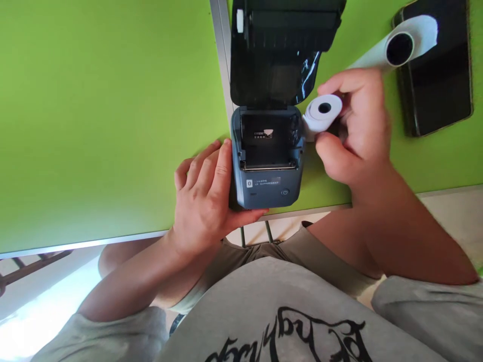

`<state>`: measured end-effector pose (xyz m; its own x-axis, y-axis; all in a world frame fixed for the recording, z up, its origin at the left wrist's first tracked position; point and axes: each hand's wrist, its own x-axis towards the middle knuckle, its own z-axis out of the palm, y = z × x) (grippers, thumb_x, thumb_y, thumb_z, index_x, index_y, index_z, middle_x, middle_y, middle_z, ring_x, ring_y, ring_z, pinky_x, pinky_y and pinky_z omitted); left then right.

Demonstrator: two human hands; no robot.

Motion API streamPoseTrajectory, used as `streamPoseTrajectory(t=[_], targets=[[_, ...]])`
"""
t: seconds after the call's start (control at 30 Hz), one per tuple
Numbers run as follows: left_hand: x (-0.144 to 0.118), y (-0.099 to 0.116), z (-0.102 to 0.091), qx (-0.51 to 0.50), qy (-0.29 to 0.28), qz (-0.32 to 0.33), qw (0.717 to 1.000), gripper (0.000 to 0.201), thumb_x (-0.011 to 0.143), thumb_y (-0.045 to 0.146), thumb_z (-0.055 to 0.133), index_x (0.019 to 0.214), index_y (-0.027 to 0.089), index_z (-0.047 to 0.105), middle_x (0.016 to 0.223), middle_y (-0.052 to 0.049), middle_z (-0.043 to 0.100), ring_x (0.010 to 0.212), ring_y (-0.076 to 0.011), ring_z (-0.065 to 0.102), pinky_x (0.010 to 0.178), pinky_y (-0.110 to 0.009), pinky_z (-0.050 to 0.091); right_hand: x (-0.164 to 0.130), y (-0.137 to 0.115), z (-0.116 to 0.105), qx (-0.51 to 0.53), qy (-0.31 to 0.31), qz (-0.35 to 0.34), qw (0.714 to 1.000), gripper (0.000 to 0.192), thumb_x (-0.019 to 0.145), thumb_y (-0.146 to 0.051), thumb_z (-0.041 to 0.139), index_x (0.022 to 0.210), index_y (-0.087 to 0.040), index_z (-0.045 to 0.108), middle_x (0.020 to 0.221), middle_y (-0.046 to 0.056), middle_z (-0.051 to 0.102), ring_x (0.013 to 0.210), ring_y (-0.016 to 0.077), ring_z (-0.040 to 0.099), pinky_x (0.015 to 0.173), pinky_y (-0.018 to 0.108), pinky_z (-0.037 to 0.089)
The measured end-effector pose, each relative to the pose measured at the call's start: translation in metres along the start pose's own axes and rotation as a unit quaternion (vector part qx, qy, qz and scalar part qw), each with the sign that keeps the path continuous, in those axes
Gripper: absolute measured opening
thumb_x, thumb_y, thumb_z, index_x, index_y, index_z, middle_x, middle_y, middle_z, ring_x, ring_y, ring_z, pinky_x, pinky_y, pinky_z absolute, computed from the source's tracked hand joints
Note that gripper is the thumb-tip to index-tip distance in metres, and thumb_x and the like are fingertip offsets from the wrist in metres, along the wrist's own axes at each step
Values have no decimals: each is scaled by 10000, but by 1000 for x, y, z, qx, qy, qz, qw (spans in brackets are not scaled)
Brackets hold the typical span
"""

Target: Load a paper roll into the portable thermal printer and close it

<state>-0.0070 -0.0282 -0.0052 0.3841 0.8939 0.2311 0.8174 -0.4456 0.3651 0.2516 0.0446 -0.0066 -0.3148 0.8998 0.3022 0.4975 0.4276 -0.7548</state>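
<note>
A dark blue-grey label printer (pixel 268 196) stands at the table's front edge with its lid (pixel 273 75) raised and its paper bay uncovered. Along its left side lie the fingers of my left hand (pixel 204 201), while the thumb reaches across its front, gripping the body. My right hand (pixel 358 125) is closed on a small white paper roll (pixel 317 123), pinched between thumb and fingers just right of the bay. The roll's hollow core faces up. Part of its far side is hidden by my fingers.
Behind my right hand a larger white roll (pixel 422 37) with a dark hollow end leans by a black phone-like slab (pixel 437 85). Beneath everything is a green table (pixel 113 125), with a metal seam (pixel 220 40) running away from me and a metal front edge.
</note>
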Motion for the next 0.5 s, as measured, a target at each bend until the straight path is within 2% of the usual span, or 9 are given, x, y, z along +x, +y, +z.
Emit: streamPoseTrajectory(t=[0.1, 0.2, 0.3, 0.43, 0.5], targets=[[0, 0, 0, -1, 1, 0, 1000, 1093, 834, 899, 486, 1561, 90, 381, 1416, -229, 638, 1355, -358, 595, 1136, -412, 347, 2, -6, 0, -55, -15, 20, 998, 514, 733, -32, 500, 1177, -289, 484, 1090, 0, 637, 870, 115, 571, 819, 307, 510], [0, 0, -1, -5, 1, 0, 1000, 1078, 851, 902, 443, 1543, 75, 412, 1427, -233, 630, 1350, -344, 600, 1134, -402, 348, 6, -9, 1, -92, -36, 32, 995, 556, 676, -36, 521, 1166, -288, 445, 1030, -10, 606, 823, 120, 536, 760, 307, 499], [-1, -1, -1, -9, -1, 1, 1000, 1071, 865, 892, 433, 1524, 49, 435, 1426, -244, 627, 1348, -339, 602, 1129, -396, 353, 9, -8, 2, -103, -43, 37, 993, 545, 694, -42, 537, 1170, -288, 435, 1025, -2, 592, 817, 125, 538, 744, 316, 500], [-1, -3, -2, -17, -1, 3, 1000, 1059, 878, 876, 437, 1552, 61, 402, 1426, -233, 629, 1360, -345, 591, 1138, -410, 357, 7, -6, 1, -117, -26, 23, 993, 455, 750, -55, 523, 1145, -274, 467, 1101, 41, 579, 1011, 168, 594, 921, 373, 533], [-2, -3, -2, -22, -3, 6, 1000, 1067, 876, 874, 445, 1582, 78, 361, 1423, -225, 632, 1367, -354, 584, 1141, -423, 363, 4, -3, 0, -95, -16, 47, 994, 459, 764, -86, 538, 1177, -280, 484, 1116, 52, 580, 1078, 192, 598, 1003, 412, 528]])
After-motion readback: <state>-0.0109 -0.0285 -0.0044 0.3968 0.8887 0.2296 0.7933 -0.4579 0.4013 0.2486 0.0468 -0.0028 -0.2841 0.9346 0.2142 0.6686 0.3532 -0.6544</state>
